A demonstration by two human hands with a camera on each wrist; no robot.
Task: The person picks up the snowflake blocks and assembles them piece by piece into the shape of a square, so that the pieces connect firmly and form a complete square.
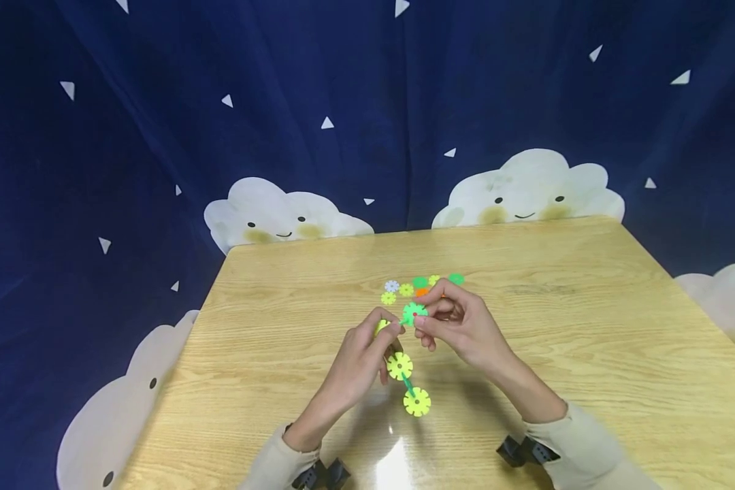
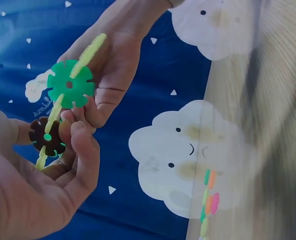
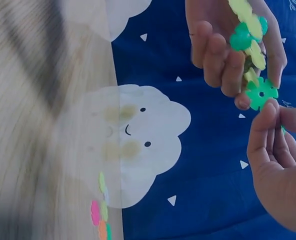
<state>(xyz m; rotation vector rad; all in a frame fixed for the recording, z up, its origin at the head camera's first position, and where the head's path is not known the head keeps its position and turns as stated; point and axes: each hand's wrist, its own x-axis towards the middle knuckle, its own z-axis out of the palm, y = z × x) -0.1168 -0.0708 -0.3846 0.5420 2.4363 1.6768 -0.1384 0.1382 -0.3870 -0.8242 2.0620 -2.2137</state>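
Currently | disc chain: in left hand | green disc: pinched, right hand

Stretches out as a pale wood-grained table, carries in its far half a small cluster of slotted discs, from a bluish-white one and a yellow one at left, past an orange one, to a green one at right, and shines at the near side.

Dark blue curtain, scattered white triangles, smiling white clouds, pale wood-grain table in front
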